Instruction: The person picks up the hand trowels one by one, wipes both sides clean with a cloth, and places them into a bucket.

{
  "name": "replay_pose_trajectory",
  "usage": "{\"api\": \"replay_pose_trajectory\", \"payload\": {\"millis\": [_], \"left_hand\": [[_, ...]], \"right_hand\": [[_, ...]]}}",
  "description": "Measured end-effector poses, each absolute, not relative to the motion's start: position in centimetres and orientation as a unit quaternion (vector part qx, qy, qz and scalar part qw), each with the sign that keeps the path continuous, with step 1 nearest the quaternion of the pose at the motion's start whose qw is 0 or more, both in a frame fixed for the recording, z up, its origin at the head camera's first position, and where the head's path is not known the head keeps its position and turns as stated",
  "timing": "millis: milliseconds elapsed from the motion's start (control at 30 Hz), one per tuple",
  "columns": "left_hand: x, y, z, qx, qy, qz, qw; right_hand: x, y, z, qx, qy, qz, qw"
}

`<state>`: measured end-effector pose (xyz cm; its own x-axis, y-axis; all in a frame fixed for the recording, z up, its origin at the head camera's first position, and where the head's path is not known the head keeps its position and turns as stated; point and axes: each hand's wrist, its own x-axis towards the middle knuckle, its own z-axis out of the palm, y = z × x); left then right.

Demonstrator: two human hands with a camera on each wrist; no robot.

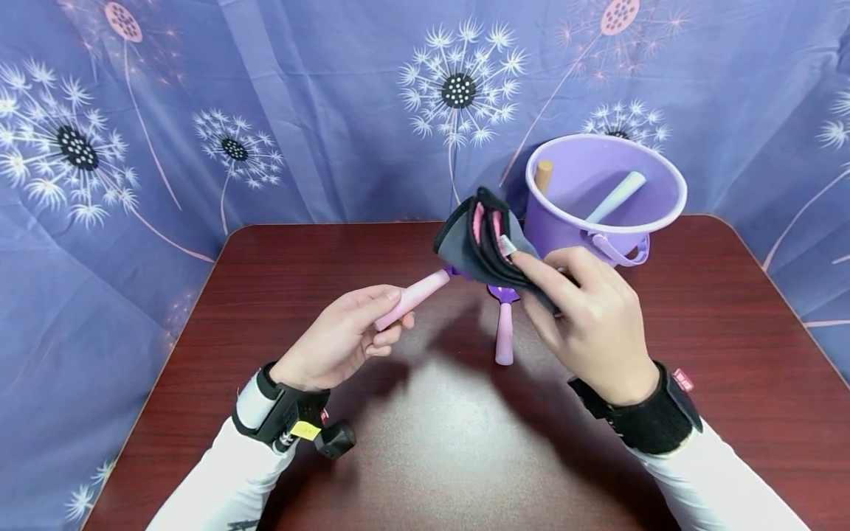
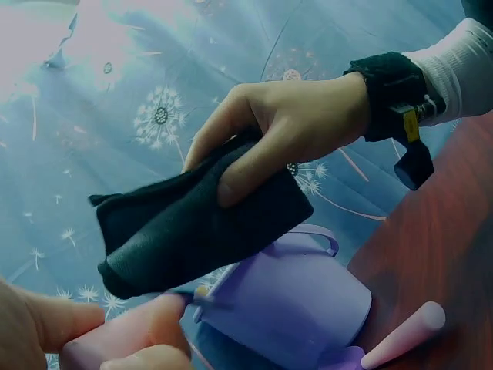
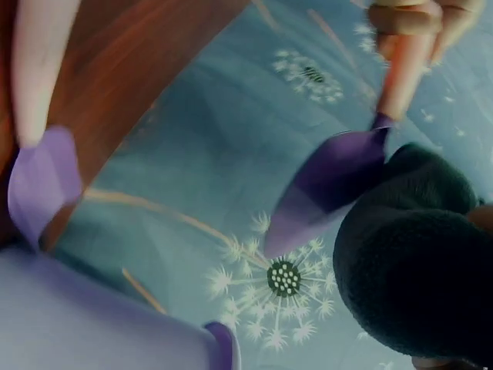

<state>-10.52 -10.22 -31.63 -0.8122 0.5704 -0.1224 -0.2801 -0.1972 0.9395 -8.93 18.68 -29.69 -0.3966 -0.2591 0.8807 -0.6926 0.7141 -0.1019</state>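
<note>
My left hand [image 1: 355, 332] grips the pink handle of a small trowel [image 1: 413, 299]. Its purple blade [image 3: 331, 181] shows in the right wrist view and is mostly hidden behind the cloth in the head view. Between thumb and fingers, my right hand [image 1: 587, 317] pinches a folded dark grey cloth [image 1: 465, 247] with black edging, pink inside and a white tag. The cloth is held up beside the trowel blade, overlapping it from the head. On the table below lies a second hand tool [image 1: 505, 332], pink-handled with a purple head.
A purple bucket [image 1: 564, 221] stands at the back right of the brown table [image 1: 299, 254]. Inside lean a tan-ended handle [image 1: 544, 177] and a pale blue handle [image 1: 617, 198]; its own carrying handle [image 1: 627, 254] hangs at the front. A blue dandelion-print curtain [image 1: 332, 110] hangs behind.
</note>
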Motion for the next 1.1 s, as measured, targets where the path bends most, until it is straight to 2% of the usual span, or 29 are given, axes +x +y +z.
{"api": "replay_pose_trajectory", "payload": {"millis": [133,367,733,1100], "left_hand": [[-10.4,-10.1,-31.5,0.149,0.591,0.737,0.291],[-10.3,-10.1,-31.7,0.187,0.656,0.68,0.267],[-10.3,-10.2,-31.9,0.218,0.71,0.627,0.236],[-10.5,-10.5,-32.0,0.214,0.742,0.598,0.213]], "right_hand": [[-9.2,18.7,-30.0,0.325,-0.801,0.195,0.464],[-9.3,18.8,-30.0,0.331,-0.807,0.175,0.457],[-10.0,19.7,-30.4,0.296,-0.824,0.16,0.455],[-10.5,20.5,-30.7,0.257,-0.84,0.17,0.447]]}}
